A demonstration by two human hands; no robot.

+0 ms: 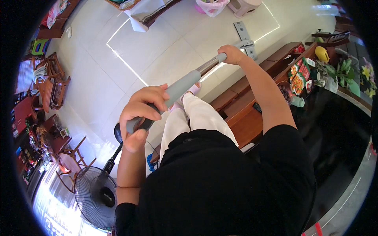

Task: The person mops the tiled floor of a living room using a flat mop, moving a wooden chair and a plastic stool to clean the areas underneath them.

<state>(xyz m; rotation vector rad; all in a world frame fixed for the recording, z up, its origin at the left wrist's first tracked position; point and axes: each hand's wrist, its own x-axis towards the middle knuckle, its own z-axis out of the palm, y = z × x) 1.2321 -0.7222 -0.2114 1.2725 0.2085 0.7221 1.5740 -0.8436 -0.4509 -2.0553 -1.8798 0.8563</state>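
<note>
A flat mop slants across the view, with a grey handle [184, 85] and a shiny metal pole [208, 66]. My left hand [144, 110] is wrapped around the upper end of the grey handle, nearest my body. Further down, my right hand [231, 54] grips the pole by its grey collar [221, 57]. Beyond that hand, the long grey mop head [241, 31] lies on the pale tiled floor [165, 50], close to a wooden cabinet. No mop cloth can be made out from above.
On my right runs a low wooden cabinet [246, 129] with a remote control [257, 107], food packs [298, 84] and plants. A large black panel [333, 147] stands beside it. At left are a pedestal fan [96, 197] and wooden chairs [56, 85]. Ahead sit a plastic stool [243, 7] and a pink-bagged bin [212, 7].
</note>
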